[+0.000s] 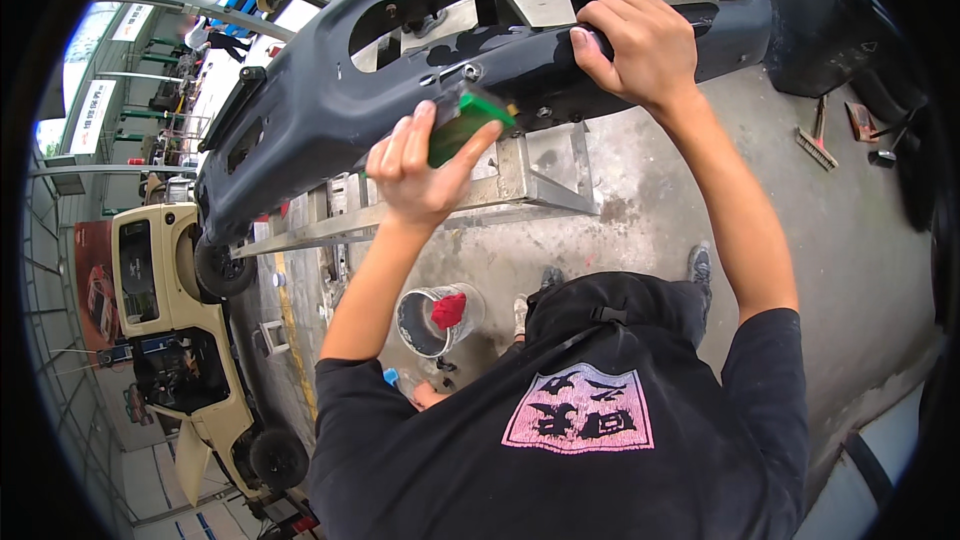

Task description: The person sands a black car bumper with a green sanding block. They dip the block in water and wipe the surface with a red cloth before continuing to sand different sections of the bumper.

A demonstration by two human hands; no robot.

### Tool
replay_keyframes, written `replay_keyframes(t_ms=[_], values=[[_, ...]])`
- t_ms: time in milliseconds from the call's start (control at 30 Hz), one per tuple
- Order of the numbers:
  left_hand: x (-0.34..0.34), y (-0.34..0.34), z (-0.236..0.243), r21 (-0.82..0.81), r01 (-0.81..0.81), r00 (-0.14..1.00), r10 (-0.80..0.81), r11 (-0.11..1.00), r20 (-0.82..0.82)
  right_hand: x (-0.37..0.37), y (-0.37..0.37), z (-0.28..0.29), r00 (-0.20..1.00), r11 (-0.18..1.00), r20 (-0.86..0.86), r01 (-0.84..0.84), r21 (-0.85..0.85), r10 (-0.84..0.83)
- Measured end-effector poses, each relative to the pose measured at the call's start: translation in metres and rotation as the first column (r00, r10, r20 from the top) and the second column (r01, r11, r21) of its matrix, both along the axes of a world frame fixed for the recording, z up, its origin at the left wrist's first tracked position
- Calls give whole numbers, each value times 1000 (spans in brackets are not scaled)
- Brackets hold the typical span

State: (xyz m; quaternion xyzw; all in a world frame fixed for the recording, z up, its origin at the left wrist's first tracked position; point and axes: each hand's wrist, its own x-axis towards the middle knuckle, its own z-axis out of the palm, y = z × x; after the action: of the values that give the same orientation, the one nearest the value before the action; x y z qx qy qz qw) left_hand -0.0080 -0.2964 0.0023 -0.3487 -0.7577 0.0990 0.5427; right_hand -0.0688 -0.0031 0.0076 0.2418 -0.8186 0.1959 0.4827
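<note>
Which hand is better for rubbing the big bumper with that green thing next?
Probably the left hand: it holds the green block up at the dark grey bumper. The right hand is curled over the bumper, with no tool showing.

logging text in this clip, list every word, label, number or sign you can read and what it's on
I'm not copying wording, only saying where it stands:
Black shirt: large dark characters on a pink-and-lilac patch.
White banner, left: dark characters.
Smaller white sign, upper left: too small to read.
Green block in the left hand: blurred, no lettering readable.
Dark bumper-like part: none seen.
</note>
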Motion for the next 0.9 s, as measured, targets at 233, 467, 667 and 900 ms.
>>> replay_keyframes(t_ms=[233,467,667,900], values=[[16,-4,-25,164,-93,993,80,982,85,1,-1,2,1000,1000,4,7,12,-7],[10,10,-31,258,-21,997,1,966,75,5,-1,4,1000,1000,25,-15,-3,15],[4,42,-29,271,-62,998,58,961,23,0,1,2,1000,1000,5,-11,-18,11],[-2,46,-16,198,-15,1000,14,980,8,-5,-1,-3,1000,1000,-24,-1,-21,1]])
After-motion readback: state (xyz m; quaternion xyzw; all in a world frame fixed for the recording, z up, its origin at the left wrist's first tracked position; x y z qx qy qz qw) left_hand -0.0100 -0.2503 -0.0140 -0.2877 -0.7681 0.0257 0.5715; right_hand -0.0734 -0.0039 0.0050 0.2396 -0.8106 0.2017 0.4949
